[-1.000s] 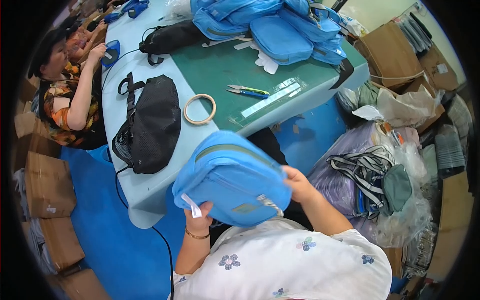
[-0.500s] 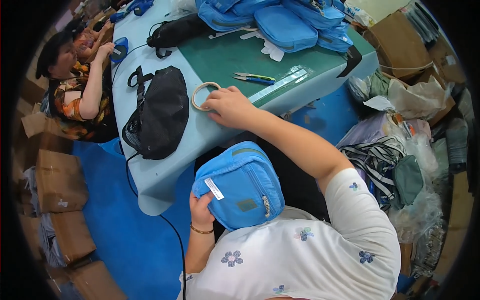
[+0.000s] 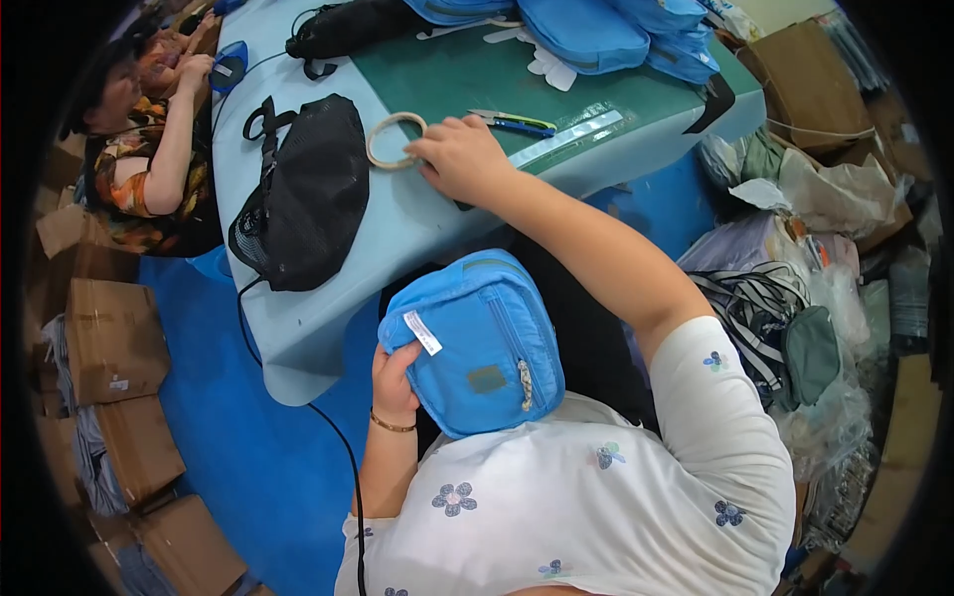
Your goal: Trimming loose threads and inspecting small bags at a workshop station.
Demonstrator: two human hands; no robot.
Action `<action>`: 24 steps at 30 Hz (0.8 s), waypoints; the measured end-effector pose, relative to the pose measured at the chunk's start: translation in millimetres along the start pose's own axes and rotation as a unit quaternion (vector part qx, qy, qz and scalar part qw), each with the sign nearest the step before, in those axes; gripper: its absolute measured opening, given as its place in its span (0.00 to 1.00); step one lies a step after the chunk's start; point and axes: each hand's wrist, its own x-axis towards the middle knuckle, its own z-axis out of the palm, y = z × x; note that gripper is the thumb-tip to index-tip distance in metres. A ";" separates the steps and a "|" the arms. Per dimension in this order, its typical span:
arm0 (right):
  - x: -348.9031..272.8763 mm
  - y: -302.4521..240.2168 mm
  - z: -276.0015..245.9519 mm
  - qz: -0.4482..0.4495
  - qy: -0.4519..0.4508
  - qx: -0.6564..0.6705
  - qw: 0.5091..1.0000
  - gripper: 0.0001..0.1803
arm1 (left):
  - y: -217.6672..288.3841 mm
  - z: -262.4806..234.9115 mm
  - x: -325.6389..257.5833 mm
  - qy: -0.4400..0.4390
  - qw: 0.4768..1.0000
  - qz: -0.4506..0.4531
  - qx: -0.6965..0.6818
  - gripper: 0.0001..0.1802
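A blue fabric bag (image 3: 447, 397) with a zipped front pocket, a cord zipper pull and a small dark patch leans against my lap. My left hand (image 3: 396, 379) grips its left edge, thumb on the front near a white label (image 3: 422, 333). Over the table's near edge reaches my right hand (image 3: 462, 159), fingers bent at the right rim of a roll of tape (image 3: 372, 145). Part of that rim is hidden by the fingertips. Just beyond this hand lie thread snips (image 3: 522, 125) with a blue and green handle.
A black mesh bag (image 3: 318, 194) lies on the light blue table cover (image 3: 298, 343), left of the tape. Blue bags (image 3: 586, 40) pile up at the far side of a green mat (image 3: 437, 74). Cardboard boxes (image 3: 119, 338) stand at left; a co-worker (image 3: 149, 159) sits there.
My right hand and the roll of tape have moved a little farther from me across the table. My left hand still holds the blue bag. The view has shifted slightly.
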 end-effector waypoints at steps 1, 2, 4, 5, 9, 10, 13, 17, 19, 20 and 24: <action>3.0 4.1 4.5 0.015 0.029 -0.007 0.999 0.12 | -1.9 1.6 2.8 0.000 1.000 -0.004 -0.002 0.22; 3.9 6.9 9.8 0.029 0.056 -0.011 0.998 0.15 | -4.0 1.7 4.1 0.006 1.000 -0.010 -0.003 0.22; 0.8 11.6 -3.5 0.039 0.058 0.001 0.998 0.18 | -7.2 -1.8 4.3 0.039 0.999 -0.003 -0.019 0.21; -5.8 21.6 -9.3 0.056 0.083 -0.016 0.995 0.18 | -8.2 -1.3 5.7 0.034 0.999 0.005 -0.024 0.21; -40.5 79.4 -16.0 0.123 0.104 -0.069 0.984 0.14 | -9.1 1.2 20.2 0.037 0.999 -0.019 -0.030 0.22; -47.5 84.5 -15.7 0.123 0.099 -0.066 0.985 0.14 | -8.2 6.2 22.9 0.017 0.999 -0.007 -0.038 0.23; -57.1 81.3 -25.3 0.062 0.112 -0.099 0.987 0.09 | -2.9 23.2 26.8 -0.016 0.999 0.026 -0.026 0.25; -92.0 58.2 -47.1 0.202 0.150 0.040 0.967 0.10 | -9.3 36.1 31.2 -0.018 0.998 0.050 0.013 0.25; -122.9 47.1 -56.7 0.381 0.109 0.565 0.724 0.12 | -15.7 47.2 33.8 0.000 0.998 0.046 0.043 0.24; -135.6 38.0 -62.2 0.381 0.110 0.563 0.725 0.12 | -20.1 53.3 34.7 -0.002 0.998 0.046 0.042 0.24; -178.7 10.4 -55.1 0.294 0.086 0.455 0.836 0.16 | -32.9 73.7 40.8 -0.034 0.998 0.033 0.050 0.21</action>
